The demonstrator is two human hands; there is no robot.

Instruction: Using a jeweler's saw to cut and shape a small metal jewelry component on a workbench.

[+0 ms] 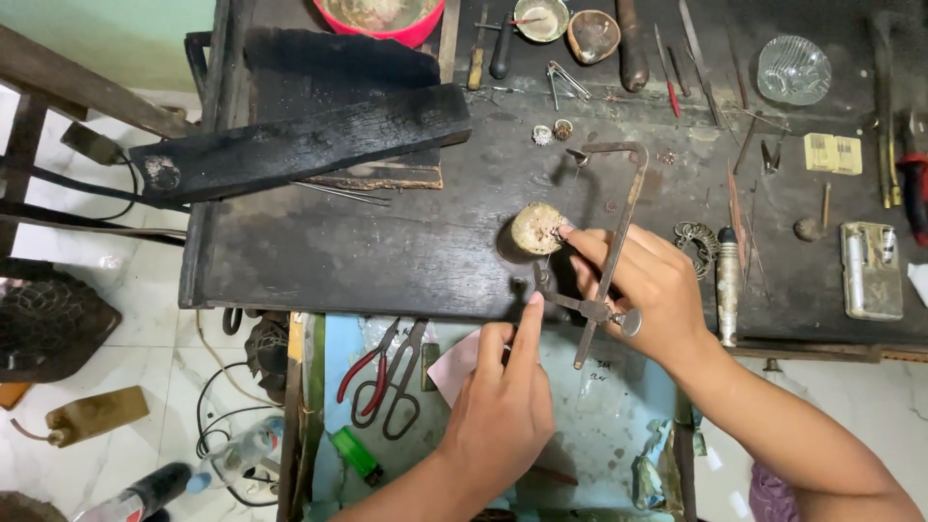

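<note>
Jeweller's sawing at the round wooden bench peg (537,229), which stands at the near edge of the dark counter (387,251). The right hand (646,285) presses a small metal workpiece (560,232) onto the peg's top with its fingertips, grip closed on it. The saw frame (619,222) stands just right of the peg, its handle end below the right hand. The left hand (503,406), below the peg, holds its index finger up against the lower frame; whether it grips the frame cannot be told. Judged from this view, cutting is under way: the workpiece remains whole on the peg, and no cut line is discernible. Red-handled pliers (367,372) and scissors (401,387) lie left of the left hand.
</note>
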